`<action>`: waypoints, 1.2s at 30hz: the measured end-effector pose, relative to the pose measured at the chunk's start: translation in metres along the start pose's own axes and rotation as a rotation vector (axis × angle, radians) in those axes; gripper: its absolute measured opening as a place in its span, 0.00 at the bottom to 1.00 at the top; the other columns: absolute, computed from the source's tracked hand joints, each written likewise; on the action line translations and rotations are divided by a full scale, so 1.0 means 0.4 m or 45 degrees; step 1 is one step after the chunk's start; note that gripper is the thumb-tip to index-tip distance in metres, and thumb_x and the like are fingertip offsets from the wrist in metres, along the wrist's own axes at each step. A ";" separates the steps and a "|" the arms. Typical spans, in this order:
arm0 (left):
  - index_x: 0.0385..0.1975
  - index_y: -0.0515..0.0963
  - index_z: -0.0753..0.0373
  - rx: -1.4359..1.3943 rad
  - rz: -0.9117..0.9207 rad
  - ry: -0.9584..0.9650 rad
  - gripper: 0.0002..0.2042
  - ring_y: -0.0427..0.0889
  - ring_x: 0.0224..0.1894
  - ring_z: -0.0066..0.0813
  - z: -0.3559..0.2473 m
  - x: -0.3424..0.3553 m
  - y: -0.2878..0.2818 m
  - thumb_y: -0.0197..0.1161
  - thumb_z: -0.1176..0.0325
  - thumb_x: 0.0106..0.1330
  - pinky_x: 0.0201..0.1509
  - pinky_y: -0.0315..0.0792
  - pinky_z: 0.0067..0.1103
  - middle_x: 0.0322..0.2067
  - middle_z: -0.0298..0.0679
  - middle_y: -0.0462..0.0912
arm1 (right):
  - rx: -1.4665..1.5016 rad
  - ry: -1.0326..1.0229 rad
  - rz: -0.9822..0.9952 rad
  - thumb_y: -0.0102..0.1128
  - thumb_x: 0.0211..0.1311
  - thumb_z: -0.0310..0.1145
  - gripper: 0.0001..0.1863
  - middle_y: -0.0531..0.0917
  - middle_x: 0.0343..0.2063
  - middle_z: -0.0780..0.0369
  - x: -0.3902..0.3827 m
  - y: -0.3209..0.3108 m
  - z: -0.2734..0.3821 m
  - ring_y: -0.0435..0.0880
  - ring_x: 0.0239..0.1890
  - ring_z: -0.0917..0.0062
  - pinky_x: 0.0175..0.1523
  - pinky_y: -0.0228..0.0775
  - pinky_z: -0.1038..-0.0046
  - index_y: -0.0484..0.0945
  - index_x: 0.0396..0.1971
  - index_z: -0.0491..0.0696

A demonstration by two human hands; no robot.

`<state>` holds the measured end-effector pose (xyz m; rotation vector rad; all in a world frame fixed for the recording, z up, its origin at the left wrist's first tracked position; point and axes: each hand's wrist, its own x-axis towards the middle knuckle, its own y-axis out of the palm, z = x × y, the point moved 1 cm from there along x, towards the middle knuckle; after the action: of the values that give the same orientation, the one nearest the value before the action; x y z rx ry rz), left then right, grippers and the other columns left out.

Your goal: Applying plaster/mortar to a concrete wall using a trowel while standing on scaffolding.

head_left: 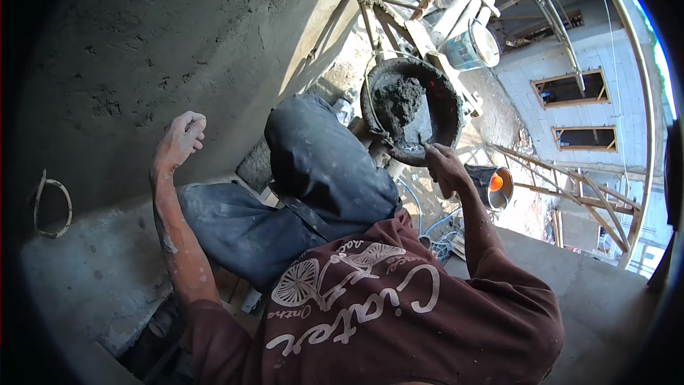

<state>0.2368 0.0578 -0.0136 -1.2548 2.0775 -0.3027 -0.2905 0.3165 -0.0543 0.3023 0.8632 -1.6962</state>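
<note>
My right hand [446, 168] is closed round the handle of a trowel at the near rim of a round black bucket [454, 110]. The trowel's flat blade [419, 127] lies in the wet grey mortar [400, 100] inside the bucket. My left hand [181, 140] is raised beside the grey plastered wall [178, 36], its fingers loosely bent and apart with nothing seen between them. Pale dried splashes mark that hand and forearm. My bent legs in dark trousers [324, 150] lie between the two hands.
Beyond the mortar bucket stands a white pail [471, 48] near wooden scaffold poles [374, 21]. Right of my right hand is a dark bucket [504, 196] with something orange in it. A cable [443, 246] lies coiled below. A hoop [68, 207] sticks out at the left wall.
</note>
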 end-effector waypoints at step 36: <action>0.44 0.76 0.67 1.229 -1.175 0.200 0.17 0.83 0.43 0.42 0.053 -0.411 0.078 0.59 0.58 0.66 0.47 0.75 0.30 0.40 0.51 0.83 | -0.480 -2.591 2.551 0.57 0.58 0.33 0.11 0.76 0.17 0.55 -0.558 0.754 1.132 0.77 0.18 0.68 0.26 0.67 0.66 0.74 0.31 0.39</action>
<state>0.2787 0.2164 0.0257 -1.4276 1.0024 -1.6102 0.1631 0.1485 0.2803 -0.6532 -0.7311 0.5416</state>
